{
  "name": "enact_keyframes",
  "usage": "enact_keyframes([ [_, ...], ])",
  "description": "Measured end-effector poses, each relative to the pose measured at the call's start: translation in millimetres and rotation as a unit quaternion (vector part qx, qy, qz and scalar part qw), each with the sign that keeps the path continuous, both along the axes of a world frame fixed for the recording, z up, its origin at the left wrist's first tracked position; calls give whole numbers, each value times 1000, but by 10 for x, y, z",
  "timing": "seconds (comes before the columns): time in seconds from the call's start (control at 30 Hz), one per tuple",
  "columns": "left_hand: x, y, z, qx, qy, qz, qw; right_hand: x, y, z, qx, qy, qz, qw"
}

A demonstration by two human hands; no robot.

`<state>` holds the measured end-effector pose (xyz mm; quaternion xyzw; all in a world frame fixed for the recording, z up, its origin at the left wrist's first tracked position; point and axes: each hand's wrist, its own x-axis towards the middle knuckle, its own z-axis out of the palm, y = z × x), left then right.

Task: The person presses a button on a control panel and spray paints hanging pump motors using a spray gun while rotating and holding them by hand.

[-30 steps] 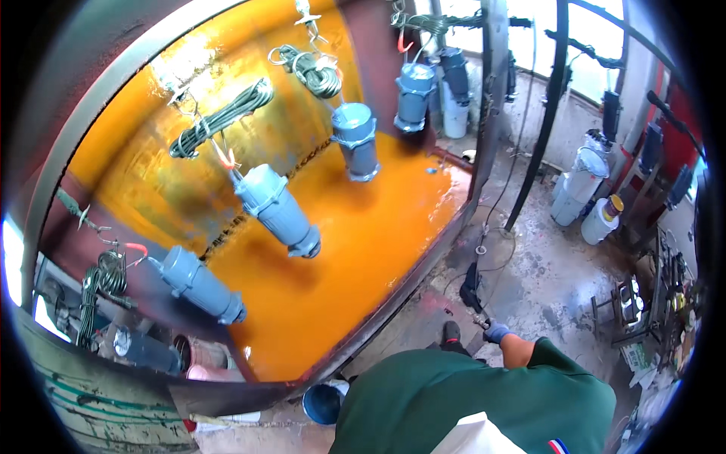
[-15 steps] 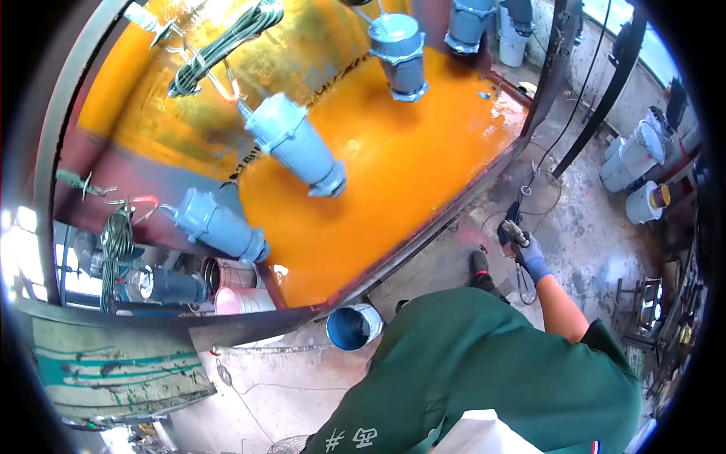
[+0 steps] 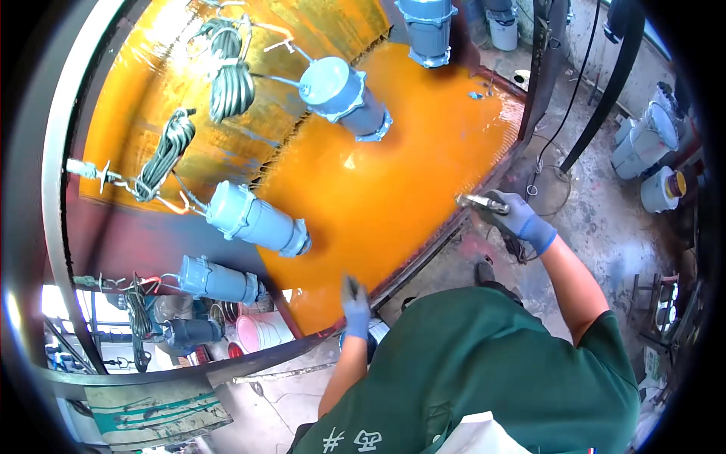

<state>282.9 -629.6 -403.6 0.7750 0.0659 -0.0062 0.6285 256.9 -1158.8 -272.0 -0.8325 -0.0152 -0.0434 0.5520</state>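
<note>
My right hand (image 3: 516,216), in a grey-blue glove, is closed around a metal spray gun (image 3: 484,202) with a hose hanging from it. The gun points left over the near rim of an orange basin (image 3: 393,204). Lower down, my gloved left hand (image 3: 355,306) reaches over the basin's near edge, holding nothing I can see, its slightly blurred fingers apart. Closest to it among the hanging pumps are a light-blue pump (image 3: 257,218) and a lower blue pump (image 3: 219,280). Another blue pump (image 3: 344,97) hangs farther back. Coiled green cables (image 3: 166,155) hang beside them.
A dark metal frame (image 3: 57,181) curves along the left. Below my left hand stands a bucket (image 3: 376,333), partly hidden, and a pink-lined bucket (image 3: 261,331) is left of it. White buckets (image 3: 659,191) stand at far right. A black post (image 3: 605,98) slants beyond my right hand.
My right hand has raised the spray gun left toward the basin. My left hand has come into view. The hanging pumps have shifted in the picture as the view moved.
</note>
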Motion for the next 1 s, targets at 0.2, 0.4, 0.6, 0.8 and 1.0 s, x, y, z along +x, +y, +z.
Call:
enact_keyframes([
  [0.2,1378,-1606,2952,272,-466,-49,840,494,-348,-60,63,-31,-224,972],
  [0.4,1866,-2053,4223,497,-622,-61,602,637,-456,321,-67,18,82,994],
  [0.6,2208,-1920,4237,570,-628,-54,527,788,-441,120,29,1,-104,994],
  [0.8,2491,-1427,4195,592,-596,-31,542,790,-351,377,66,-39,-99,992],
  [1.0,2563,-1271,4058,533,-497,-33,683,793,-411,501,-1,33,0,999],
])
